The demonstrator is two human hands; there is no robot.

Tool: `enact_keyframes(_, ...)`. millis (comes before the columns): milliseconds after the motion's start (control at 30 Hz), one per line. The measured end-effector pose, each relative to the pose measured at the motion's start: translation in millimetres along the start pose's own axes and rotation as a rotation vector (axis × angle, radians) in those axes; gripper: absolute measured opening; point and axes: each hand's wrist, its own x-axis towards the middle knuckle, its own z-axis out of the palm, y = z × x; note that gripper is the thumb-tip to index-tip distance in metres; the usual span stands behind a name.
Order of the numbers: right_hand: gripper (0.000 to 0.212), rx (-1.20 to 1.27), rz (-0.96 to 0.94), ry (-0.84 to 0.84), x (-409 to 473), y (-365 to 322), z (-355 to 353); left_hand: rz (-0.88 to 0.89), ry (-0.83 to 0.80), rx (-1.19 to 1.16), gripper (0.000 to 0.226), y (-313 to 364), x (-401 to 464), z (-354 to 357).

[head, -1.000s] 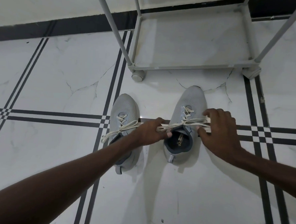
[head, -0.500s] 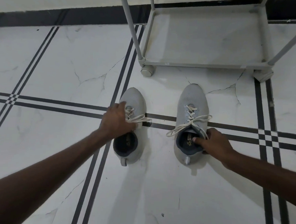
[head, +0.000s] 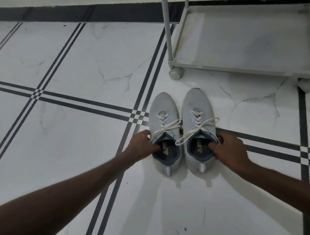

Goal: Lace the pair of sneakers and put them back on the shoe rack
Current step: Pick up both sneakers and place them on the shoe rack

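Two light grey sneakers with cream laces stand side by side on the tiled floor, toes pointing away from me. My left hand (head: 142, 143) grips the collar of the left sneaker (head: 162, 110), thumb inside the opening. My right hand (head: 229, 148) holds the collar of the right sneaker (head: 196, 105) the same way, thumb inside. Both shoes are laced, with loose lace ends trailing over their sides. The grey shoe rack (head: 225, 68) stands just beyond the shoes at the upper right, its bottom shelf bare.
The rack's left front leg ends in a round foot (head: 175, 74) on the floor. A dark skirting strip (head: 75, 12) runs along the white wall at the top. White marble-pattern tiles with black stripes cover the floor.
Both hands let go of the right sneaker's laces and took hold of the two shoe collars. The left sneaker has been drawn right until the pair sits close together.
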Motion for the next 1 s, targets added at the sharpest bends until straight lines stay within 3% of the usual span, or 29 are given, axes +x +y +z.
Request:
enact_keyframes(100,0.018,0.023,0.014,0.024,2,-6,-1,0.013,0.011,-0.165,0.049,9,-5,5)
enact_keyframes(233,0.016,0.017,0.048,0.029,-8,-25,-22,0.042,0.025,-0.291,0.025,17,-22,-7)
enact_keyframes(433,0.017,-0.041,0.033,0.073,-58,-75,-80,0.1,0.063,-0.445,0.026,52,-84,-59)
enact_keyframes(667,0.01,-0.018,-0.006,0.137,-129,-182,-195,0.15,0.16,-0.417,0.022,126,-174,-179)
enact_keyframes(1000,0.009,0.025,-0.055,0.316,-197,-359,-393,0.326,0.224,-0.438,0.017,283,-276,-384)
